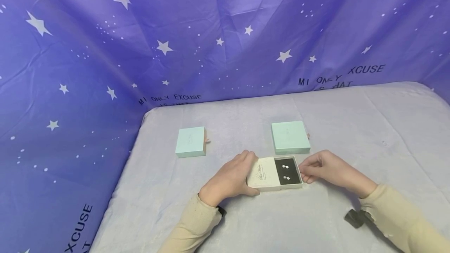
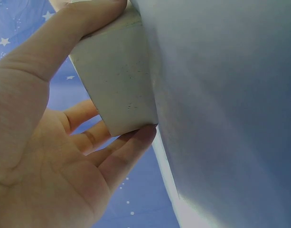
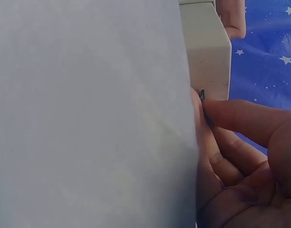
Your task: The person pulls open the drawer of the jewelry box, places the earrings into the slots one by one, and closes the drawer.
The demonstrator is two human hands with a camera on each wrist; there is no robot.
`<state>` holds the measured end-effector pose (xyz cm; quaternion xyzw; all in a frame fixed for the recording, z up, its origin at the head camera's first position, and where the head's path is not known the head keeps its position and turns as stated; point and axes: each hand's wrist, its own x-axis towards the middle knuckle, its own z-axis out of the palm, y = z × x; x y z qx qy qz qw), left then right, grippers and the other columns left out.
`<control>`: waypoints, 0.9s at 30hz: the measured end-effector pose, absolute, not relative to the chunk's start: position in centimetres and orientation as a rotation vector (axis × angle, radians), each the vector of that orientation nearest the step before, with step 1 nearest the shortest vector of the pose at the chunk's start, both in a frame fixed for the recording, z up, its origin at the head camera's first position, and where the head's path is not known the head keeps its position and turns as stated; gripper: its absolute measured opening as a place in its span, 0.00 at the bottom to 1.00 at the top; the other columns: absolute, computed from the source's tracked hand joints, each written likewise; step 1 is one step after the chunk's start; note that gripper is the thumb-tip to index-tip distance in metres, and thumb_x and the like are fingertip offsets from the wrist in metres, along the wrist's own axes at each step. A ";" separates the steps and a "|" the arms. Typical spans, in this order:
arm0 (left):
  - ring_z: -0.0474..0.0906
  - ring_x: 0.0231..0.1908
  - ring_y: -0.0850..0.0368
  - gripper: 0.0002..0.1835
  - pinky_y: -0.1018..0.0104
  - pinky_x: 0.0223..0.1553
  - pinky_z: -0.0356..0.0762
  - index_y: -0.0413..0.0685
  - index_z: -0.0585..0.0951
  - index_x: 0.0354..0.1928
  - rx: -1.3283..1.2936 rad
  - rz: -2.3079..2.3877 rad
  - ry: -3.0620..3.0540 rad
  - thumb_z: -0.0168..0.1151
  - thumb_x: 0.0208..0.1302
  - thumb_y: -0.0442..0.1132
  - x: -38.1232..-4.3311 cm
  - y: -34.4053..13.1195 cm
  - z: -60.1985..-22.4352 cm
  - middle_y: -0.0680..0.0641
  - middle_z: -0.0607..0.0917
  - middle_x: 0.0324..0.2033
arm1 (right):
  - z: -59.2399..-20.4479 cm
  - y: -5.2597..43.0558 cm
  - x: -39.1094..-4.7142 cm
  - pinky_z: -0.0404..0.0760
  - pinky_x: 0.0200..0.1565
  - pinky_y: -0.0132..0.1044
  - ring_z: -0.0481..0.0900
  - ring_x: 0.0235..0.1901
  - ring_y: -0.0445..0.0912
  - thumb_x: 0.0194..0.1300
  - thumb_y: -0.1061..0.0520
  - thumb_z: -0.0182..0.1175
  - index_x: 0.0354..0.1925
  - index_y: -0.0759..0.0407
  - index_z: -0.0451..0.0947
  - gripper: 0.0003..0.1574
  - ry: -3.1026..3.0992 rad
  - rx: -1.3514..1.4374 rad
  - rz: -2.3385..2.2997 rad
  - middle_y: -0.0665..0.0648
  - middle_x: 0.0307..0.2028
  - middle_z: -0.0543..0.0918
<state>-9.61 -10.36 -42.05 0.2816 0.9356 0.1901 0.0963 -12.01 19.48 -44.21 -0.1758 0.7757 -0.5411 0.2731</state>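
Note:
A white sliding jewelry box (image 1: 264, 175) lies on the cloth with printed lettering on its sleeve. Its drawer (image 1: 301, 185) is partly out to the right, and a pair of small silvery earrings (image 1: 285, 166) shows on the black insert (image 1: 292, 171). My left hand (image 1: 232, 175) grips the sleeve from the left, thumb on the near side and fingers on the far side. In the right wrist view, the thumb and forefinger of my right hand (image 3: 249, 156) pinch a small dark pull tab (image 3: 202, 94) on the drawer's end.
Two mint-green boxes with pinkish pull tabs stand farther back, one at left (image 1: 190, 141) and one at right (image 1: 290, 137), just behind the white box. Pale grey cloth (image 1: 140, 206) covers the table. A purple star-print curtain (image 1: 211, 18) hangs behind and at left.

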 end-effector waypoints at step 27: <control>0.67 0.37 0.63 0.38 0.73 0.40 0.70 0.50 0.69 0.50 0.849 0.568 2.781 0.83 0.40 0.48 -9.6 -10.3 -42.2 0.56 0.71 0.39 | -43.4 16.6 -12.0 0.84 0.30 0.34 0.83 0.23 0.40 0.64 0.64 0.61 0.36 0.68 0.86 0.09 2.299 -0.634 -1.301 0.52 0.24 0.85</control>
